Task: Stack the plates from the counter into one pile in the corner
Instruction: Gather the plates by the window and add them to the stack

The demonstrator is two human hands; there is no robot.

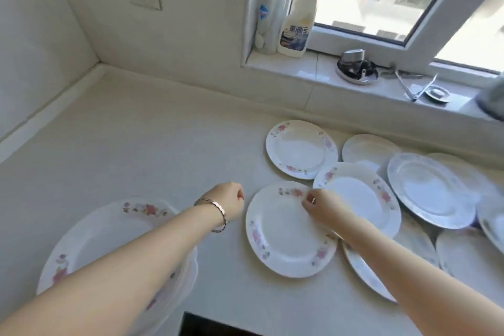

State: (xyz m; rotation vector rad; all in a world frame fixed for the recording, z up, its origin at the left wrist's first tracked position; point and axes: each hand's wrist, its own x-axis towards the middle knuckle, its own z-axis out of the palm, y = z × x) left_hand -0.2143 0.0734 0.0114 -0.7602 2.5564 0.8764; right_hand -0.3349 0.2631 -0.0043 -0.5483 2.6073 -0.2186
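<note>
Right hand pinching floral plate by its rim, left hand with fingers tucked unseen, grip unclear, pile half under forearm.

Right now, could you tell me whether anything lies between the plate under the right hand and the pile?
Only the left arm: it crosses above the pile, and the left hand hovers over the counter strip between pile and floral plate.

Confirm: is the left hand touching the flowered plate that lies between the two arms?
Apart. The head view shows a strip of bare counter between the left hand and the left rim of the flowered plate.
</note>
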